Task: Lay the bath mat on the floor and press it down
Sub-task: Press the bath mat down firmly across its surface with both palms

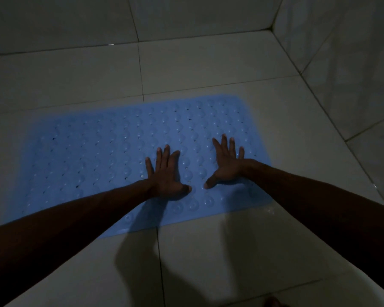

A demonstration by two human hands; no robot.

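1. Both hands lie flat and unclenched on the mat, holding nothing. I note the left hand [165, 173] with fingers straight and close together, thumb out toward the centre. The right hand [227, 163] has its fingers splayed and its thumb pointing back toward the left thumb. The two thumbs are near each other but apart.

2. Location of the work piece: the blue rectangular rubber bath mat with rows of round suction dimples [102, 156] is spread out on the pale tiled floor [220, 258], near the corner where the tiled walls [341, 63] meet. Both hands sit on its right half, toward the near edge.

3. Stage, as I judge it: laying is done; pressing is in hand.

4. Condition: the mat looks flat across its width. Light is poor, so I cannot confirm whether the far left corner or the near edge is fully seated.

5. Recommended method for the step:
   - Bear down through the palms, not the fingertips, so the cups beneath take hold.
   - Work outward from the centre, driving trapped air toward the edges.
   - Cover the left half next; neither hand is on it now.
   - Finish along all four edges and corners.

6. Risk: pressing while sliding could drag the mat off square with the tile joints.
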